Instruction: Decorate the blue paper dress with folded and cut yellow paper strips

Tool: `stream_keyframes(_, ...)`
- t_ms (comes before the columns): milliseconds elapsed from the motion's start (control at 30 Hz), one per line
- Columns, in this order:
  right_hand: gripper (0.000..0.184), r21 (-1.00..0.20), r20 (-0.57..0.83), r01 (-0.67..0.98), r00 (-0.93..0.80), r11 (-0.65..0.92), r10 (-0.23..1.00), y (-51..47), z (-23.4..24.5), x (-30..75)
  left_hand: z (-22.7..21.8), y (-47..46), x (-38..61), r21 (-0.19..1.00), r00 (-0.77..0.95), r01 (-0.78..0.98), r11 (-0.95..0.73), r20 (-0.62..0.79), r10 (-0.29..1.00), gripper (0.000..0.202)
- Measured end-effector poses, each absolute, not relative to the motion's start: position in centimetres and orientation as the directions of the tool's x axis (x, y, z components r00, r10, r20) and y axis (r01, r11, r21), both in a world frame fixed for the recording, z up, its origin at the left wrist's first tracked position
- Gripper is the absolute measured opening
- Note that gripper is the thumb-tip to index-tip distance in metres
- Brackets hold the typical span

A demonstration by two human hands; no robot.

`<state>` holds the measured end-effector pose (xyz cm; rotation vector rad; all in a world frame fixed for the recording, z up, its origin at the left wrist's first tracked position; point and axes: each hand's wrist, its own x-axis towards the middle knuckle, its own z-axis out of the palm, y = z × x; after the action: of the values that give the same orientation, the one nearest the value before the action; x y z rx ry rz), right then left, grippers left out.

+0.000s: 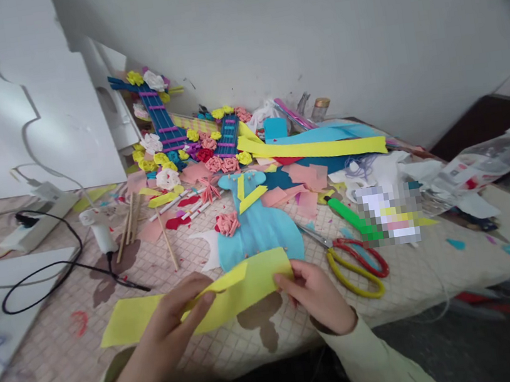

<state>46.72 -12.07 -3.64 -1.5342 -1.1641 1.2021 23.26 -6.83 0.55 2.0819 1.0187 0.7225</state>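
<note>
A long strip of yellow paper [263, 284] is stretched between my two hands, above the front of the table. My left hand [173, 316] pinches its folded upper edge, and the strip's left end runs out behind that hand. At the right end, my right hand [314, 290] grips the strip between thumb and fingers. Just behind the strip lies a light blue guitar-shaped cutout [260, 228], with narrow yellow strips [252, 199] on its neck and a pink paper flower [228, 224] at its left side.
Scissors [354, 269] with red and yellow handles lie to the right, near a green tube-like tool [354, 218]. A white glue gun [99, 228] stands left by a power strip [40, 218]. Decorated blue guitar shapes [162, 118] lean at the back.
</note>
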Motion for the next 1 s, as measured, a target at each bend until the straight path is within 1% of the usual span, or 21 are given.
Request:
stream_keyframes(67,0.030,-0.933,-0.163,0.298,0.149,-0.202,0.975,-11.6,-3.5,46.9,1.3,-6.0,23.7,0.797,0.548,0.432,-0.422,0.140,0.825,0.021)
stream_keyframes(133,0.032,-0.904,-0.165,0.367,0.178,-0.221,0.970,-11.9,-3.6,47.5,1.4,-5.5,24.2,0.798,0.562,0.448,-0.403,0.099,0.821,0.021)
stream_keyframes(267,0.033,-0.889,-0.250,0.350,0.168,-0.295,0.953,-13.8,-4.1,49.0,0.6,-5.5,24.9,0.835,0.562,0.461,-0.300,-0.013,0.827,0.021)
stream_keyframes(333,0.031,-0.864,-0.262,0.379,0.224,-0.331,0.939,-14.7,-4.3,49.7,0.2,-5.7,25.4,0.849,0.588,0.451,-0.277,-0.049,0.807,0.024)
stream_keyframes(400,0.030,-0.842,-0.214,0.418,0.323,-0.342,0.922,-15.2,-4.5,50.2,0.1,-6.0,26.0,0.852,0.628,0.447,-0.272,-0.082,0.774,0.024)
stream_keyframes(467,0.030,-0.835,-0.116,0.449,0.419,-0.317,0.900,-15.6,-4.5,50.3,0.0,-6.3,26.8,0.851,0.650,0.455,-0.262,-0.116,0.751,0.025)
stream_keyframes(533,0.031,-0.864,-0.073,0.422,0.437,-0.276,0.896,-15.9,-4.4,50.1,-0.1,-6.8,27.7,0.849,0.666,0.460,-0.260,-0.137,0.733,0.025)
stream_keyframes(567,0.033,-0.893,-0.093,0.369,0.410,-0.258,0.908,-16.0,-4.4,49.8,-0.3,-7.1,28.1,0.848,0.678,0.457,-0.268,-0.136,0.723,0.024)
stream_keyframes(667,0.034,-0.956,-0.215,0.149,0.237,-0.254,0.947,-16.3,-4.2,48.8,-0.9,-7.7,29.1,0.839,0.725,0.432,-0.330,-0.105,0.680,0.022)
stream_keyframes(733,0.030,-0.962,-0.249,0.068,0.184,-0.265,0.951,-16.2,-4.4,48.4,-1.4,-7.8,29.4,0.819,0.737,0.427,-0.384,-0.069,0.673,0.021)
stream_keyframes(800,0.027,-0.961,-0.260,0.036,0.211,-0.273,0.942,-16.0,-4.6,48.4,-1.8,-7.8,29.5,0.780,0.714,0.442,-0.443,-0.007,0.700,0.020)
stream_keyframes(867,0.026,-0.956,-0.276,0.021,0.267,-0.292,0.923,-15.7,-4.8,48.6,-2.3,-7.8,29.3,0.720,0.662,0.471,-0.510,0.093,0.743,0.022)
stream_keyframes(933,0.025,-0.949,-0.293,0.020,0.313,-0.314,0.904,-15.4,-4.9,48.9,-2.7,-8.2,29.3,0.624,0.592,0.510,-0.592,0.244,0.768,0.024)
stream_keyframes(1000,0.025,-0.945,-0.296,0.032,0.338,-0.325,0.893,-15.1,-5.0,49.1,-3.0,-9.1,29.6,0.508,0.565,0.536,-0.674,0.377,0.734,0.026)
